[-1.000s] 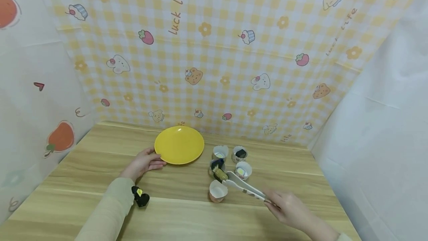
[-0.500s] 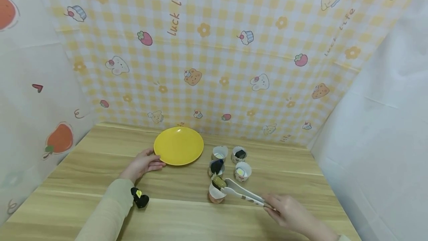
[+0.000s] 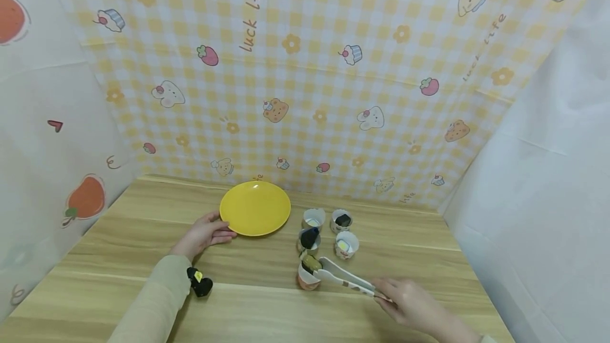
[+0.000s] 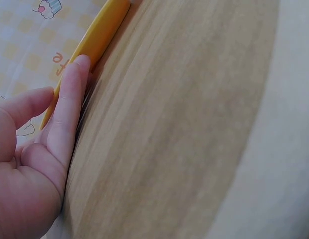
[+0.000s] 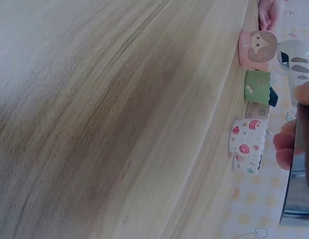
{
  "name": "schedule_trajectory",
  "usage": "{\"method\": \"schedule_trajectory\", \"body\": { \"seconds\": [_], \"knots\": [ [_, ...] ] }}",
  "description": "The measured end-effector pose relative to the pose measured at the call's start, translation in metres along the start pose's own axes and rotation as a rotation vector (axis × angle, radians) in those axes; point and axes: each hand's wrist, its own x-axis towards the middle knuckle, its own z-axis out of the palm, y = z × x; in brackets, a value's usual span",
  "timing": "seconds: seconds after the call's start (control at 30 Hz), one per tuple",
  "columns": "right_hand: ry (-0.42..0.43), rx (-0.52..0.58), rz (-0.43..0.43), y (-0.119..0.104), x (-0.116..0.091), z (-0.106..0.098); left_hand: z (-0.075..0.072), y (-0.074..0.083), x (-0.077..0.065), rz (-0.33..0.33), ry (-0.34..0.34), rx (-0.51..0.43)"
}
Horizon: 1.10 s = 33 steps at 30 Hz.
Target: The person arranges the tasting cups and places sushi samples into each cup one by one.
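Observation:
My right hand (image 3: 407, 300) grips white tongs (image 3: 348, 278) with brown patches. Their tips hold a small dark piece with a yellowish-brown top (image 3: 312, 263), at the mouth of the pink paper baking cup (image 3: 308, 281). How deep the piece sits cannot be told. In the right wrist view the pink cup (image 5: 257, 49) shows a printed face, and the tongs (image 5: 300, 67) reach over it. My left hand (image 3: 205, 234) holds the near left rim of the yellow plate (image 3: 255, 208). In the left wrist view its thumb and fingers (image 4: 70, 92) lie on either side of the plate's edge (image 4: 102, 32).
Behind the pink cup, a green cup (image 5: 256, 87) holds a dark piece (image 3: 310, 237). A cup (image 3: 341, 220) with a black piece, one (image 3: 346, 245) with something yellow and white, and another pale cup (image 3: 313, 219) stand close by. The wooden table (image 3: 257, 306) meets a checked cloth (image 3: 305, 94).
My right hand has brought the tongs and the piece toward me, from over the green cup to the pink cup's mouth, then slightly lower. My left hand has stayed at the plate.

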Motion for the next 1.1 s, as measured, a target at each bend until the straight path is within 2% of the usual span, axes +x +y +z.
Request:
{"method": "schedule_trajectory", "body": {
  "seconds": [0.5,0.8,1.1],
  "knots": [
    [-0.056,0.043,0.073,-0.0026,-0.0007,0.0016,0.0011,0.0007,-0.0025,0.002,-0.009,-0.023],
    [-0.116,0.078,0.165,-0.0016,-0.0013,-0.0031,0.0012,0.0006,-0.0019,-0.012,0.009,-0.021],
    [-0.125,0.101,0.217,0.001,0.0002,-0.0064,0.0017,0.0018,-0.0013,-0.007,0.01,-0.01]
  ]
}}
